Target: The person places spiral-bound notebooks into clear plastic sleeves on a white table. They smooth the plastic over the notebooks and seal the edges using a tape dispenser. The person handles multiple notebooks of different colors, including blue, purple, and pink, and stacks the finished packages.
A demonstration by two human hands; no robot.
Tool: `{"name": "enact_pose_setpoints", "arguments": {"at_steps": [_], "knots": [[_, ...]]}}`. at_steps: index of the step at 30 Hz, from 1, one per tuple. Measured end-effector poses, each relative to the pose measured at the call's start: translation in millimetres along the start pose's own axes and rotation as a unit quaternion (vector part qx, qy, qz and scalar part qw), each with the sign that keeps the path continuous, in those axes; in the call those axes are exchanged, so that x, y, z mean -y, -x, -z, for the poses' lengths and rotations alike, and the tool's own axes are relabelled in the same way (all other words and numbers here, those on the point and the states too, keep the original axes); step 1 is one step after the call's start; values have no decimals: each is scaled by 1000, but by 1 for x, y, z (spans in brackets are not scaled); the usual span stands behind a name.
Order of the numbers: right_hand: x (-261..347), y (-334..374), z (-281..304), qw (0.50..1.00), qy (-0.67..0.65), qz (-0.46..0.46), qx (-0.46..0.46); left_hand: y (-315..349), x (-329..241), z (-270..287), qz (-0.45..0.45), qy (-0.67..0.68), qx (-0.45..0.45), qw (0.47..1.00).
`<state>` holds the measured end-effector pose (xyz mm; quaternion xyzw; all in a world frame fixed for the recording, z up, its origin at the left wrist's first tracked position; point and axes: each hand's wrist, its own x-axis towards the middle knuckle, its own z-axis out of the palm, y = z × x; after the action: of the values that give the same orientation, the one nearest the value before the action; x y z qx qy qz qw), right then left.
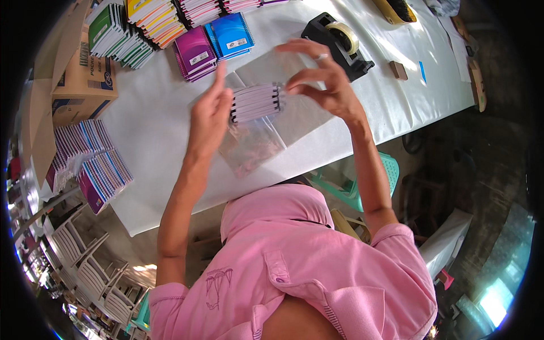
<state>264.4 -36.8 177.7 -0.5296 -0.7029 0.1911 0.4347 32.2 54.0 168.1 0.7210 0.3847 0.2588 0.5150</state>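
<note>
A small stack of spiral notebooks [256, 103] sits edge-on in front of me, page edges up and dark bindings at its ends. Beneath it lies a sheet of clear plastic wrap [249, 148], spread on the table and wrinkled toward me. My left hand [209, 116] is upright at the stack's left end, index finger stretched away from me, and seems to touch it. Off the right end, my right hand [324, 85] curves with thumb and fingers apart, a ring on one finger. Both hands are slightly blurred; I see nothing held in either.
Purple notebooks [195, 52] and blue notebooks [231, 37] stand beyond the wrap, beside green ones [107, 31]. A black tape dispenser [334, 45] is at the far right. A cardboard box [85, 85] and more notebooks [93, 156] line the left edge. A green stool [362, 181] is below the table.
</note>
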Motion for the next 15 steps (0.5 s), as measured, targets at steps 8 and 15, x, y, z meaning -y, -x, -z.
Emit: {"name": "enact_pose_setpoints", "arguments": {"at_steps": [8, 15], "knots": [[-45, 73, -78, 968, -168, -139, -123, 36, 96, 9, -131, -3, -11, 991], [-40, 67, -95, 984, -65, -115, -116, 7, 85, 2, -252, -183, 26, 950]]}}
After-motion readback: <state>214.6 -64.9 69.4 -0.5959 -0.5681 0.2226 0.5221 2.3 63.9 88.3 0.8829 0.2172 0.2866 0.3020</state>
